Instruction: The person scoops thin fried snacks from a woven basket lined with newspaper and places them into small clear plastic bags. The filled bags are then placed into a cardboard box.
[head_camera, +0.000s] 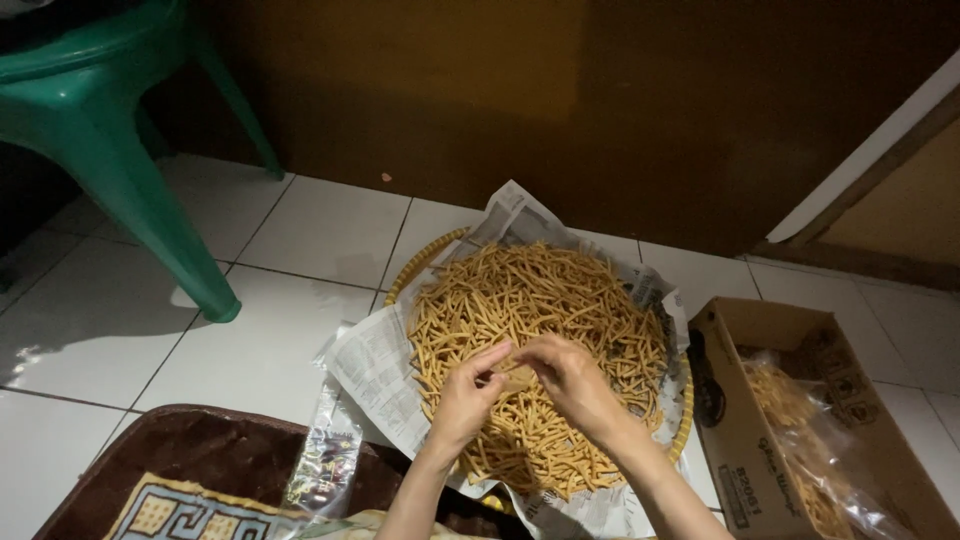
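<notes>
While both hands meet over the tray, left hand and right hand pinch a small clear bag between fingertips, fried sticks heaped right beneath the grip. Risk, I'd guess: thin bag slips or tilts, sticks spill onto newspaper.

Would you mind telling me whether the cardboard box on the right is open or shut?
Open: the cardboard box has no flaps over its top, and clear bags of snack sticks show inside.
</notes>
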